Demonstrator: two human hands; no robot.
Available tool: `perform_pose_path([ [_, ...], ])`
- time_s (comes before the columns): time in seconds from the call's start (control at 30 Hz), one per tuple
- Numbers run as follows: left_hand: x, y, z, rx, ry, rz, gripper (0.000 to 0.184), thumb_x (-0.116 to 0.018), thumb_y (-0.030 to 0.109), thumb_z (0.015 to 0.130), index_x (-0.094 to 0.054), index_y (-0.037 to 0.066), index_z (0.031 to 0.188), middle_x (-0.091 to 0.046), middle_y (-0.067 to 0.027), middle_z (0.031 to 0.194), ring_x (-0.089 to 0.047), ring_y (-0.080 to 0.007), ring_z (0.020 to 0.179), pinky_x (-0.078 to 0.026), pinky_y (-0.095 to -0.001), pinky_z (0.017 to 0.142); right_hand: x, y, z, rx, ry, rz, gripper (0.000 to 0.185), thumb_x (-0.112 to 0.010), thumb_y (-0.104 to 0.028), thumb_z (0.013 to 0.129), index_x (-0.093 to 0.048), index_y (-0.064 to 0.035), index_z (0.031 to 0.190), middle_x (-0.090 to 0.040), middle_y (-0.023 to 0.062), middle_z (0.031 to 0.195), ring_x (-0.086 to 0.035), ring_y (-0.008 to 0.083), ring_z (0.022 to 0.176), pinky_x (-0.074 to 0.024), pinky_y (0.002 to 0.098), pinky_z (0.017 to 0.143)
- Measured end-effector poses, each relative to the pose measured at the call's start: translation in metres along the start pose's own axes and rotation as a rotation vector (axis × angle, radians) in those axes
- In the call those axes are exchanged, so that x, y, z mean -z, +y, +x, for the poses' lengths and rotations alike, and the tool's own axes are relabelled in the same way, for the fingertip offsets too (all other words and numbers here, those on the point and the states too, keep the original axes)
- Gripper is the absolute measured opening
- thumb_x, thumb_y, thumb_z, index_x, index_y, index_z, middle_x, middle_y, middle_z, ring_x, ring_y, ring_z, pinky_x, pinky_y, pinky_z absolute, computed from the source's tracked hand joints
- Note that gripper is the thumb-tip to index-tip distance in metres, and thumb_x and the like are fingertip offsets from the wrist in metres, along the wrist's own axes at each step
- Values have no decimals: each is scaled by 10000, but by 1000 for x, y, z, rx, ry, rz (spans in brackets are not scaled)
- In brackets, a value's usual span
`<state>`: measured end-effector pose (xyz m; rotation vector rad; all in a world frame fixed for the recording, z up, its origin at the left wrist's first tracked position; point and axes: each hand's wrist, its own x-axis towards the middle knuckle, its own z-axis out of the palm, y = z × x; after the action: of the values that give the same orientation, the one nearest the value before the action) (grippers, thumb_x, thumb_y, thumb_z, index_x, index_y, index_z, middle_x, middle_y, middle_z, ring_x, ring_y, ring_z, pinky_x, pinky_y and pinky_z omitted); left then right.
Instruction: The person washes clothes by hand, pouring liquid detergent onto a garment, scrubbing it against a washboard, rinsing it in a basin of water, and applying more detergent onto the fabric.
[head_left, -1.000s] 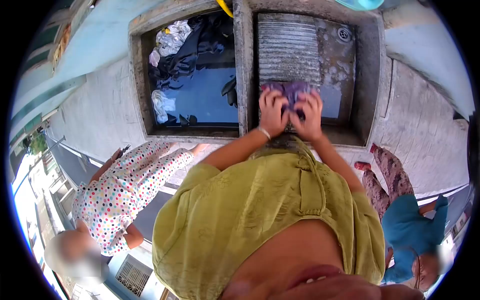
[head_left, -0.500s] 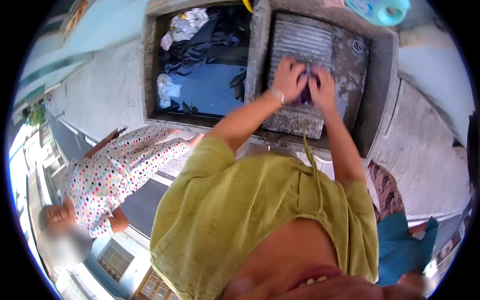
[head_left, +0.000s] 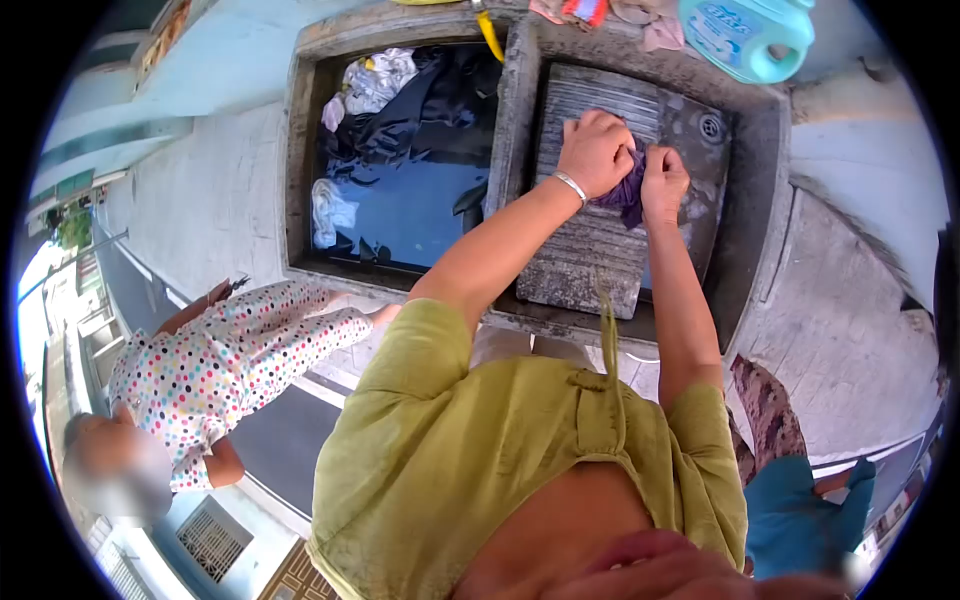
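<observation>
Both hands are bunched up on a purple cloth (head_left: 627,194) over the right side of a double stone sink. The left hand (head_left: 598,155) is curled over it from above, its fingers folded down, with a pale bracelet (head_left: 571,186) at the wrist. The right hand (head_left: 664,187) has its fingers drawn in against the cloth's other edge, close beside the left. The purple cloth is crumpled between them over the ribbed washboard (head_left: 580,250); whether it rests on the ridges or is lifted a little, I cannot tell, for the hands hide much of it.

The washboard slopes in the right basin (head_left: 765,210), and to its right a round drain (head_left: 711,127) shows in the wet floor of the basin. The person's left forearm crosses above the dividing wall (head_left: 512,120) and the near corner of the left basin (head_left: 300,150), blocking a bit of both. A drawstring (head_left: 609,345) dangles from the green top (head_left: 520,430) toward the washboard's near edge.

In the left basin there's dark water with a big dark cloth (head_left: 440,105) in it, a whitish bundle (head_left: 380,80) at the far end and a white cloth (head_left: 331,212) nearer the left wall. A yellow tube (head_left: 488,36) hangs at the far end of the divider. Along the far rim lie pinkish cloths (head_left: 660,30), and just beside them, at the right corner, is a turquoise bottle (head_left: 730,45) with a handle.

One person in dotted clothes (head_left: 200,380) is off to the left, another in a teal top (head_left: 805,520) to the right, both well apart from the cloth.
</observation>
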<state>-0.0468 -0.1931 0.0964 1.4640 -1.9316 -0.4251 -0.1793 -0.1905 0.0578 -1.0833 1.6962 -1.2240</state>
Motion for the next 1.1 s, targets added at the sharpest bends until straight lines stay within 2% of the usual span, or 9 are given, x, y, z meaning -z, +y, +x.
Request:
perform_pose_path([
  [0.1, 22, 19, 1, -159, 237, -136, 117, -568, 97, 640, -567, 141, 749, -570, -18, 938, -477, -258, 1048, -315, -418, 836, 4, -21, -2, 251, 81, 356, 139, -615, -125, 808, -538, -20, 759, -587, 25, 759, -519, 99, 715, -430, 235, 658],
  [0.17, 3, 1, -28, -135, 74, 30, 146, -568, 80, 635, -563, 132, 771, -551, -30, 991, -450, -271, 1108, -299, -425, 874, 4, 26, 1, 563, -60, -71, 120, -619, -107, 776, -526, -49, 824, -570, 86, 862, -557, 239, 828, -439, 327, 779],
  [0.3, 5, -26, -39, -93, -246, -89, 144, -558, 51, 703, -570, 90, 842, -516, -88, 1055, -453, -336, 1087, -352, -466, 904, 17, 22, 16, 322, -389, -339, 204, -649, -196, 754, -581, -93, 916, -598, 111, 950, -556, 307, 937, -433, 364, 820],
  [0.43, 21, -29, 19, 40, 181, 171, 420, -564, 234, 800, -476, 76, 1179, -492, -226, 1153, -425, -406, 1121, -307, -474, 974, -12, 31, 58, 395, -134, -561, 384, -562, -411, 804, -615, -108, 1034, -586, 106, 1106, -519, 306, 1049, -371, 453, 916],
  [0.53, -37, -72, -1, 500, -312, -176, 462, -444, 433, 875, -563, 50, 1105, -549, -234, 1096, -496, -424, 1036, -383, -460, 907, -19, 27, 30, 140, -499, -556, 460, -473, -481, 839, -610, -132, 1105, -563, 96, 1176, -465, 313, 1135, -292, 520, 976],
  [0.63, 0, -21, -63, 79, 42, -274, 214, -493, 232, 850, -591, 57, 927, -573, -171, 920, -525, -353, 897, -398, -422, 839, 18, 23, -44, 456, -337, -114, 259, -601, -313, 762, -626, -120, 932, -568, 110, 1107, -453, 306, 1128, -259, 494, 1000],
  [0.83, 0, 5, -141, 62, 31, -61, 70, -536, 135, 769, -540, 103, 831, -498, -131, 991, -457, -354, 1029, -288, -515, 946, 24, 3, -111, 695, -168, -585, 149, -630, -236, 711, -552, -116, 753, -546, 69, 885, -470, 313, 1057, -299, 451, 962],
  [0.97, -40, -64, -8, 164, -256, -247, 158, -489, 222, 821, -543, 73, 821, -571, -154, 944, -501, -349, 957, -347, -512, 784, -28, 25, -6, 333, -79, -499, 192, -594, -258, 745, -572, -77, 806, -603, 81, 893, -536, 331, 931, -382, 444, 839],
  [1.1, -47, -55, 4, 269, -171, 15, 257, -491, 302, 855, -588, 85, 951, -572, -155, 1053, -518, -337, 990, -369, -477, 840, -35, -3, 8, 37, -83, -680, 298, -550, -348, 791, -585, -127, 988, -548, 97, 1144, -441, 380, 1114, -334, 558, 898],
])
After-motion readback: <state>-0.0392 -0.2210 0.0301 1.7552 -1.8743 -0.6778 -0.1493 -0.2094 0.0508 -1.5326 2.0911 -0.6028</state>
